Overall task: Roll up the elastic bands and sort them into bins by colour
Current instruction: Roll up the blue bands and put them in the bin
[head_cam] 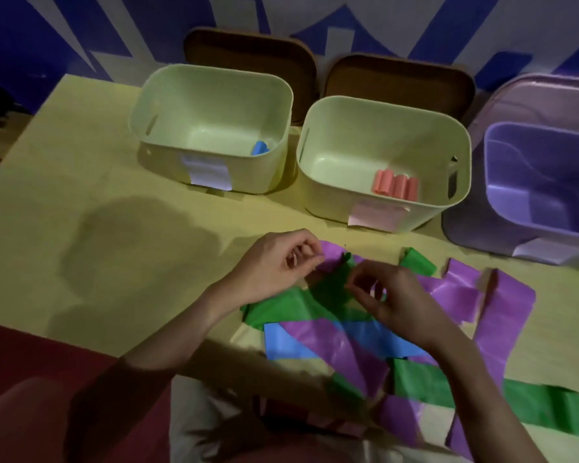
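— See the green band [328, 295]? It's in the tangle near the front edge of the yellow table [81, 182], lying over the purple bands [345, 349] and the blue band [291, 345].

— Both hands are on its far end. The left hand [278, 265] has its fingers curled in a narrow pinch at the band's corner. The right hand [388, 295] is pinching too, thumb against fingertips, though I can't tell whether it actually has the band.

— It looks thin and floppy, light as anything. I'd guess it's a bit slick and springy, so a loose roll would unwind.

— Then hold it by the short end, one pinch at each corner, and roll tight.

— There's a blue roll [259, 149] in the far left bin [211, 78] and pink rolls [395, 187] in the middle bin [385, 111]. The purple bin [542, 135] on the right looks bare.
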`<state>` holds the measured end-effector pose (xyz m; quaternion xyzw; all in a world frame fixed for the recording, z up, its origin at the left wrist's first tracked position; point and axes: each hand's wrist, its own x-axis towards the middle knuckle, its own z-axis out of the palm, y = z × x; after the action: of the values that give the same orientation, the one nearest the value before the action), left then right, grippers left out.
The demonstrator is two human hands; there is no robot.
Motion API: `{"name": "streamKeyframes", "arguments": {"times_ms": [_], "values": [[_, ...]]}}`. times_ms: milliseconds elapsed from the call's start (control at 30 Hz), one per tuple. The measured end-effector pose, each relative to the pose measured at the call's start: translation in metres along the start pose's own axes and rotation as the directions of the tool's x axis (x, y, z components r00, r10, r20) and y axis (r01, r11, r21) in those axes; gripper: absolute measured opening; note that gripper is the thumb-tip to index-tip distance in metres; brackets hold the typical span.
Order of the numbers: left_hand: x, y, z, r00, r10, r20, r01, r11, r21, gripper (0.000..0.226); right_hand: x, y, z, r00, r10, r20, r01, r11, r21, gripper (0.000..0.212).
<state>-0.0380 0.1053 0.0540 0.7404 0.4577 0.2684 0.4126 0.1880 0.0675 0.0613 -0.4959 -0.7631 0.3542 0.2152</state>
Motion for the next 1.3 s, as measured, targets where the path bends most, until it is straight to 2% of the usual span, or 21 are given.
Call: {"name": "streamKeyframes", "arguments": {"times_ms": [67,233,300,367,500,700,800,900,967,1067,1167,1233,1300], "values": [[-0.009,-0.003,0.008,1.000,0.000,0.025,0.000,1.000,-0.005,0.010,-0.010,0.006,0.010,0.995,0.025,0.092,-0.023,0.999,-0.023,0.009],[-0.038,-0.014,0.012,0.998,-0.062,0.005,0.061,0.996,0.063,0.008,-0.023,0.003,0.038,0.989,-0.054,0.139,0.048,0.998,0.041,0.017],[-0.048,-0.019,0.012,0.998,-0.031,-0.046,0.034,0.997,0.071,0.006,-0.025,0.003,0.051,0.984,-0.088,0.153,0.084,0.996,0.031,0.024],[-0.056,-0.023,0.011,0.999,0.035,-0.022,-0.033,0.997,0.063,0.014,-0.026,0.007,0.065,0.985,-0.083,0.152,0.090,0.995,-0.042,0.034],[-0.072,-0.032,0.007,0.975,0.135,0.178,-0.171,0.963,0.207,0.029,-0.032,0.017,0.080,0.993,-0.045,0.110,0.067,0.977,-0.204,0.044],[-0.092,-0.036,0.007,0.954,0.181,0.239,-0.264,0.886,0.381,0.043,-0.048,0.021,0.094,0.998,-0.050,-0.026,0.042,0.971,-0.235,0.043],[-0.097,-0.037,0.009,0.959,0.097,0.268,-0.217,0.857,0.468,0.045,-0.053,0.016,0.100,0.995,-0.072,-0.074,0.046,0.948,-0.315,0.043],[-0.098,-0.038,0.013,0.952,0.024,0.306,-0.191,0.827,0.529,0.047,-0.058,0.005,0.100,0.997,0.041,-0.057,-0.062,0.900,-0.432,0.048],[-0.100,-0.039,0.014,0.955,0.040,0.294,-0.199,0.821,0.535,0.039,-0.062,-0.001,0.099,0.997,0.036,-0.063,-0.062,0.879,-0.474,0.048],[-0.107,-0.037,0.015,0.967,0.068,0.244,-0.194,0.817,0.543,0.024,-0.069,-0.004,0.102,0.995,-0.040,-0.096,-0.019,0.841,-0.541,0.034],[-0.114,-0.030,0.021,0.973,0.138,0.183,-0.217,0.811,0.543,0.014,-0.072,-0.008,0.104,0.990,-0.081,-0.116,-0.003,0.807,-0.590,0.029],[-0.118,-0.026,0.027,0.975,0.172,0.137,-0.220,0.805,0.551,0.014,-0.072,-0.011,0.102,0.990,-0.086,-0.108,0.002,0.791,-0.612,0.027],[-0.119,-0.023,0.032,0.980,0.183,0.083,-0.197,0.808,0.555,0.024,-0.073,-0.014,0.100,0.991,-0.079,-0.104,-0.001,0.790,-0.614,0.022]]}}
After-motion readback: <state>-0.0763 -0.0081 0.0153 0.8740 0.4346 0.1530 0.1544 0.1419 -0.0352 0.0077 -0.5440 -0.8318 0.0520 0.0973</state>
